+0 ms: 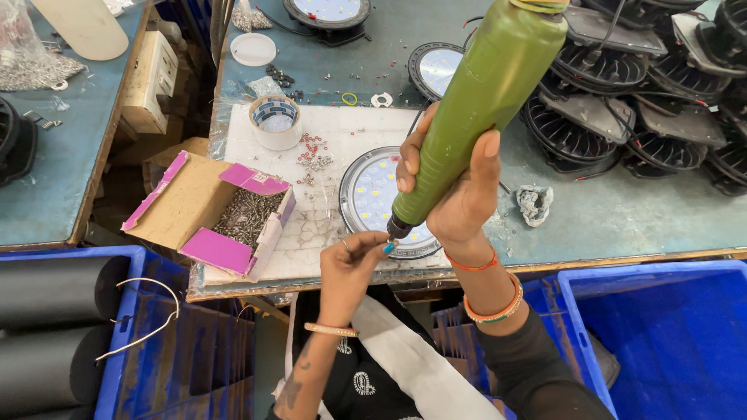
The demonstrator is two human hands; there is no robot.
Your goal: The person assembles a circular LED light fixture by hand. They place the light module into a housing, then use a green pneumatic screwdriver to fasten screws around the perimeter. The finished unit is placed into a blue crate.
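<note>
Green electric screwdriver [467, 117] clamped in my right hand [455, 198], my left hand [350, 264] fingertips pinched together at its bit, over round LED lamp [373, 194], screw box [226, 214] left of lamp.

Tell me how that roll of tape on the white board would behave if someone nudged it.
The roll of tape lies flat on its side, so it would probably slide on the white board rather than roll. It looks hollow, likely light. Tipped on edge, it could roll away.
</note>
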